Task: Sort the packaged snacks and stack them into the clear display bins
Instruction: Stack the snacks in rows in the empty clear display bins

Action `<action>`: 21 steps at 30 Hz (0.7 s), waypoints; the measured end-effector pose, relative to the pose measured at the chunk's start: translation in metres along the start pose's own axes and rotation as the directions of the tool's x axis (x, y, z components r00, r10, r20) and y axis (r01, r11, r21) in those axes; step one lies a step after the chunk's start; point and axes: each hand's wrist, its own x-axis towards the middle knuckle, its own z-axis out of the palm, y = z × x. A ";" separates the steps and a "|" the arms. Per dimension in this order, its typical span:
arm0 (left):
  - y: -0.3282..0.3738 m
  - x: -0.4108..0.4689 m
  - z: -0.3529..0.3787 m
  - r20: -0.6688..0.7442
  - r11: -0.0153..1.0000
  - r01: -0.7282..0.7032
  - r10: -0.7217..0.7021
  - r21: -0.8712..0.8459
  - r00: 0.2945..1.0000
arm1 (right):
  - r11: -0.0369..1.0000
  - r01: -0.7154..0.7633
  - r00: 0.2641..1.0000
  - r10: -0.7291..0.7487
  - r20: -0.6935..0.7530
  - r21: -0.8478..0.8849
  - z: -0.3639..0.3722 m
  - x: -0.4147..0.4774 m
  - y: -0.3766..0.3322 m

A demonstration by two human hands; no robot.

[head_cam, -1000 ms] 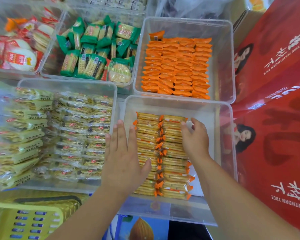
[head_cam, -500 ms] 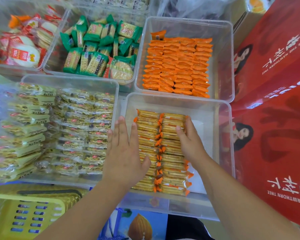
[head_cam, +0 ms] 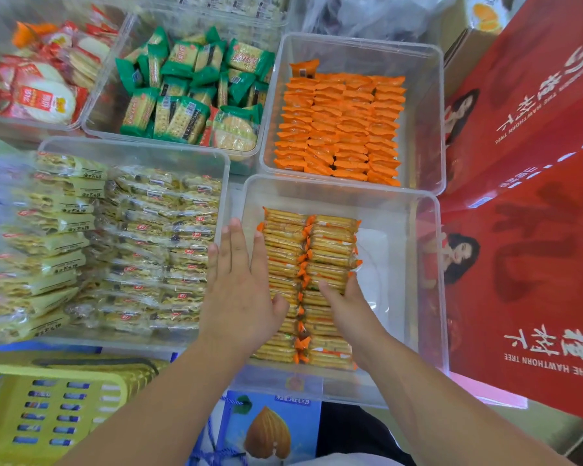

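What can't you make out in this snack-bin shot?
Head view only:
- Cracker packs beneath the left hand and right hand: covered by them.
- Red-packet bin, top left: cut off by the frame edge.
- Print on the clear-wrapped packs: blurred.
- Layers under the orange packets: hidden by the top layer.

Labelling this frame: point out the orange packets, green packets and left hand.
orange packets (head_cam: pixel 340 126), head view, middle row
green packets (head_cam: pixel 196 92), head view, pile centre
left hand (head_cam: pixel 239 294), head view, its back

At the right we see large red gift boxes (head_cam: pixel 532 250) printed with a woman's picture. At lower left we find a yellow slotted basket (head_cam: pixel 48 408), beside a blue carton (head_cam: pixel 266 428) showing an almond.
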 end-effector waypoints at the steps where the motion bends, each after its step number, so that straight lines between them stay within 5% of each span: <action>1: 0.000 0.000 0.000 0.000 1.000 -0.001 0.001 -0.001 1.000 | 1.000 -0.001 1.000 0.001 0.017 0.004 -0.004 -0.001 -0.001; 8: 0.000 -0.001 -0.002 -0.007 1.000 -0.004 0.004 -0.019 1.000 | 0.999 -0.007 0.993 0.003 -0.116 -0.034 -0.028 0.001 -0.001; 15: 0.000 -0.001 -0.004 -0.011 1.000 -0.013 0.013 -0.010 1.000 | 0.993 0.096 0.993 -0.090 0.080 -0.067 -0.017 0.011 -0.011; 19: 0.001 -0.001 -0.006 -0.010 1.000 -0.017 0.017 -0.010 1.000 | 0.996 0.048 0.998 -0.045 0.035 -0.070 -0.038 0.006 -0.009; 21: 0.001 -0.004 -0.009 -0.004 0.999 -0.031 0.031 -0.020 1.000 | 0.986 -0.089 0.995 0.083 -0.048 -0.138 -0.045 -0.005 -0.001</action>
